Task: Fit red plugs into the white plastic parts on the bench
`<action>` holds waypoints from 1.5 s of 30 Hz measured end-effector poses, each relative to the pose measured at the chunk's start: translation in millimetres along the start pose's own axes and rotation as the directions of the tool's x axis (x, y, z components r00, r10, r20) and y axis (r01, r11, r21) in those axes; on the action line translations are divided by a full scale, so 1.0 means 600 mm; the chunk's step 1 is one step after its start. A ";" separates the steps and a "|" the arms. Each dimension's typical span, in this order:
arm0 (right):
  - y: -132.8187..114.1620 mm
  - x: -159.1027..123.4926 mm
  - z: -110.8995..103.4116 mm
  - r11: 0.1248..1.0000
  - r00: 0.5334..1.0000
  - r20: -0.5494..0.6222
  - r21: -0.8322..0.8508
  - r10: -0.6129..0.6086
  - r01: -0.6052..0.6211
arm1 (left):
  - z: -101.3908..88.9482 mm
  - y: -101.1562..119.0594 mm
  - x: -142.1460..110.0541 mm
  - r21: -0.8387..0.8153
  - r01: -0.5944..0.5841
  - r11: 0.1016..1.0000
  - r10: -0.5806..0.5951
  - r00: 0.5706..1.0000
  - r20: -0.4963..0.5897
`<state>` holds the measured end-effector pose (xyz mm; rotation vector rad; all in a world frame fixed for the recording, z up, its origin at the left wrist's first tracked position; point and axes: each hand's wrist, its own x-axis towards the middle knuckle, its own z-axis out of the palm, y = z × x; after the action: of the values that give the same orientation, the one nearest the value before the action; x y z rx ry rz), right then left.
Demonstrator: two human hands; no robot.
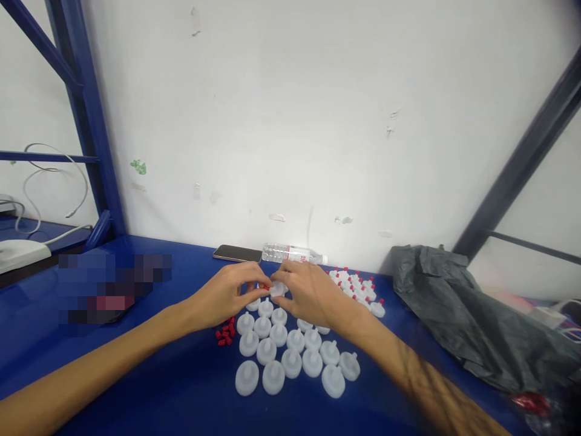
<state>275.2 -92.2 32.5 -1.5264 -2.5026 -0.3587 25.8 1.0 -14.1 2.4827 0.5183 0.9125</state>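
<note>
Between thumb and fingers, my left hand [229, 295] pinches a small red cap [266, 287]. My right hand [308, 293] grips a white round nozzle lid [278, 289], and the red cap touches or nearly touches its spout; the exact contact is too small to tell. Below both hands, several uncapped white lids [296, 340] stand spout-up in loose rows. A small heap of loose red caps [226, 332] lies beside them, under my left wrist. Behind my right hand, several white lids with red caps on their spouts [358, 287] are grouped, partly hidden by it.
At the back of the blue table [172, 369] lie a phone [238, 253] and a clear plastic bottle [293, 253] on its side, by the wall. A dark plastic bag [458, 309] covers the right side. Blue metal posts [91, 115] rise at the left; a white device [22, 254] with cables sits there.
</note>
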 end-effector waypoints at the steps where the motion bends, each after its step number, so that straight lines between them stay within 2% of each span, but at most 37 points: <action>1: -0.001 0.000 0.000 1.000 1.000 0.004 -0.010 -0.002 0.002 | 0.003 0.000 -0.001 0.010 -0.008 1.000 0.008 1.000 0.004; 7: -0.004 0.000 -0.004 0.999 1.000 0.002 -0.046 0.016 -0.016 | 0.007 0.000 -0.005 0.132 -0.044 0.990 0.049 0.998 -0.034; 12: -0.004 0.003 -0.012 0.998 0.997 -0.059 0.031 0.054 -0.052 | -0.004 -0.007 -0.001 0.225 0.054 0.973 -0.032 0.994 -0.103; 17: -0.021 0.005 -0.018 0.995 0.996 0.003 0.029 0.093 -0.093 | -0.009 -0.013 -0.004 0.325 0.009 0.946 0.005 0.999 -0.042; 22: -0.029 0.003 -0.028 0.995 0.995 0.029 0.023 0.100 -0.101 | -0.004 -0.002 -0.008 0.376 -0.026 0.926 0.028 1.000 0.002; 26: -0.016 0.003 -0.020 0.997 0.997 0.005 0.024 0.078 -0.078 | -0.005 0.007 -0.007 0.393 -0.012 0.919 -0.019 0.997 0.075; 30: -0.005 0.001 -0.007 0.999 0.998 -0.058 0.035 -0.008 0.010 | -0.009 0.004 -0.007 0.387 -0.006 0.922 -0.055 0.988 0.147; 39: -0.002 0.000 -0.004 0.994 0.989 -0.097 0.001 -0.112 0.112 | -0.012 0.010 -0.006 0.227 0.003 0.974 -0.030 0.993 0.117; 45: -0.001 -0.004 0.007 0.986 0.977 -0.131 -0.025 -0.166 0.164 | -0.013 0.010 -0.006 0.223 0.012 0.975 -0.043 0.990 0.135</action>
<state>275.7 -93.0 27.8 -1.2580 -2.5320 -0.4871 19.0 -3.6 -7.7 2.7078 0.6356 0.6969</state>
